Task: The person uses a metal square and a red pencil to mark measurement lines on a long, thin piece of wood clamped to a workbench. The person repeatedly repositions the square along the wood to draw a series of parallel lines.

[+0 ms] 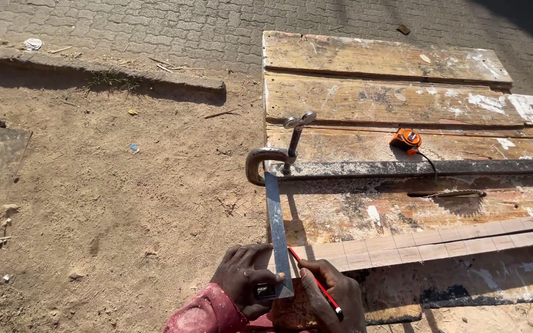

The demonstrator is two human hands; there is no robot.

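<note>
My left hand [246, 277] presses the stock of a metal try square [276, 228] against the near end of a long reddish wooden strip [439, 242]. The square's steel blade runs away from me across the strip. My right hand [334, 296] grips a red pencil [314, 280] with its tip against the blade's right edge on the strip. A red sleeve covers my left wrist.
The strip lies on a worn plank workbench [390, 98]. A C-clamp [276, 154] holds a dark metal bar [427, 166] to the bench's left edge. An orange tape measure [407, 140] sits behind the bar. Sandy ground [112, 197] lies to the left, paving bricks beyond.
</note>
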